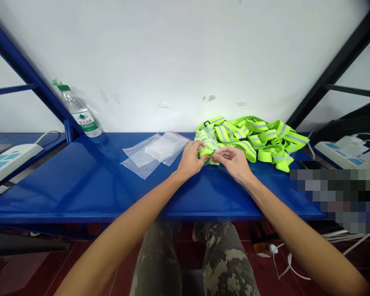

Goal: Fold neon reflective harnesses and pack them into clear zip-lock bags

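My left hand (192, 157) is closed around a folded bundle of neon yellow-green reflective strap (205, 153). A clear plastic bag (210, 137) covers the upper part of this bundle; how far the strap sits inside it is hard to tell. On the other side, my right hand (232, 160) has thumb and fingers pinched together at the bag's edge. Behind and to the right lies a tangled heap of the same reflective straps (259, 135), with grey stripes and black buckles. Flat clear zip bags (154, 152) overlap just left of my left hand.
A blue table (89, 185) backs onto a white wall (172, 61). A water bottle (83, 115) with a green cap stands at the back left. White power strips (21, 160) lie beyond the table's left and right sides. Slanted metal frame bars (329, 65) flank the table.
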The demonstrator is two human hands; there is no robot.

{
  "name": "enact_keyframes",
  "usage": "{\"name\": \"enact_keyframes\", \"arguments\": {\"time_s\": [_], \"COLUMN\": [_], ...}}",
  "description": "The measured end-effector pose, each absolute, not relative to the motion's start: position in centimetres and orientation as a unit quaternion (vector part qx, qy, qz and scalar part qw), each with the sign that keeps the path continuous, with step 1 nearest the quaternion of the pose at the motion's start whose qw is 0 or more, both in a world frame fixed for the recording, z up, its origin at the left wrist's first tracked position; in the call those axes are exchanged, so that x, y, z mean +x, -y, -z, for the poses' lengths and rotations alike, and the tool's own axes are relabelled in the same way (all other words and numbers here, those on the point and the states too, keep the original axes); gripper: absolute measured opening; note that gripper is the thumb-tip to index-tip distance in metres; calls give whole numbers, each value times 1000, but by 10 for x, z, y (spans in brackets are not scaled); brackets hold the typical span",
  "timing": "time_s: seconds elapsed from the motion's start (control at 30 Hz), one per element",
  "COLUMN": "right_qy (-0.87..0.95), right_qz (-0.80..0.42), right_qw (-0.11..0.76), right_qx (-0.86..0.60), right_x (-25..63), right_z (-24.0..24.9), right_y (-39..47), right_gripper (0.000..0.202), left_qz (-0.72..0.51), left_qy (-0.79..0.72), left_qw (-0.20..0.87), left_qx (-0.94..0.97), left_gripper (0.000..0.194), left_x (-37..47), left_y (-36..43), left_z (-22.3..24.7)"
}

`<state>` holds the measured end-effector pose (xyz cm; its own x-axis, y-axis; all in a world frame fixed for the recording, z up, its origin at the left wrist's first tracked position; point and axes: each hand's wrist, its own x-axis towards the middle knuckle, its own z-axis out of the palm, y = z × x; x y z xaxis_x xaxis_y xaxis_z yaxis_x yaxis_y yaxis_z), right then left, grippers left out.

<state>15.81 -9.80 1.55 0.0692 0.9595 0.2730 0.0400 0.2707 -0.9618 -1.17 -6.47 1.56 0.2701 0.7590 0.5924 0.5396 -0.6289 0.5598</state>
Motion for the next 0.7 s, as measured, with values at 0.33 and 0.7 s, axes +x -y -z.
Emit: {"name": "enact_keyframes", "arguments": {"time_s": [0.33,0.7], "right_qy": [667,671], "right_qz": [-268,-165], "right_qw": [527,500], "right_qx": [-453,-522], "right_x": [161,173], "right_z": [-14,-8], "right_y": [104,93], "right_gripper": [51,32], "left_qz": [-389,-398], "left_qy": [-347,-413], "left_qw": [79,262], "left_qx": [850,776], "left_gripper": [33,43], "left_x": [-16,-26], "left_y": [74,69], "left_z": [-21,-4]}}
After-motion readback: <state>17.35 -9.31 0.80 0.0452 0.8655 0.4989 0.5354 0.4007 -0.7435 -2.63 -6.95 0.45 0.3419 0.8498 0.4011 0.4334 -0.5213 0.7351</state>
